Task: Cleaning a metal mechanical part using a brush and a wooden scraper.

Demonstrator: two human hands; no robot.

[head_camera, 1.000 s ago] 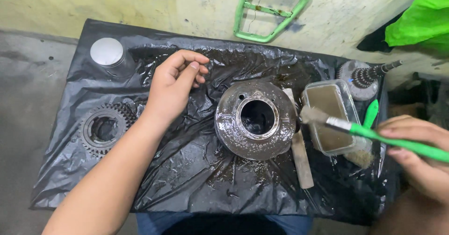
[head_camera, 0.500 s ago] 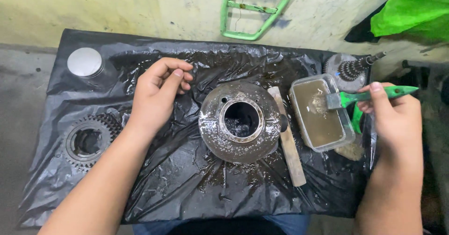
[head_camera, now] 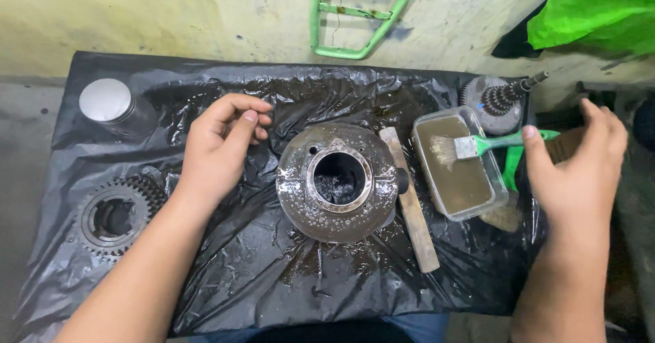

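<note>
Black plastic sheeting (head_camera: 225,275), wet and smeared with oily grime, covers a low work surface set against a stained yellowish wall, seen from above. At the middle of the sheet lies a round grey metal engine part (head_camera: 338,182) with a wide open bore through its centre, its top beaded with liquid. The left hand (head_camera: 218,145) hovers just left of this part, palm down, fingers loosely curled and holding nothing. Just right of the metal part a long flat wooden stick (head_camera: 411,203) lies on the sheet. Beside the stick sits a clear rectangular plastic tub (head_camera: 460,162) filled with murky brown liquid. A green-handled paintbrush (head_camera: 488,144) rests across the tub, bristles over the liquid. The right hand (head_camera: 576,172) is open with fingers spread, its thumb tip touching the end of the brush handle but not gripping it. A second worn brush (head_camera: 508,203) lies partly under the tub's right edge. Behind the tub stands a toothed gear shaft (head_camera: 501,101). At far left lie a large gear ring (head_camera: 116,213) and, above it, a shiny metal cylinder (head_camera: 109,104). A green metal frame (head_camera: 358,15) leans against the wall, and bright green cloth (head_camera: 600,15) fills the top right corner.
</note>
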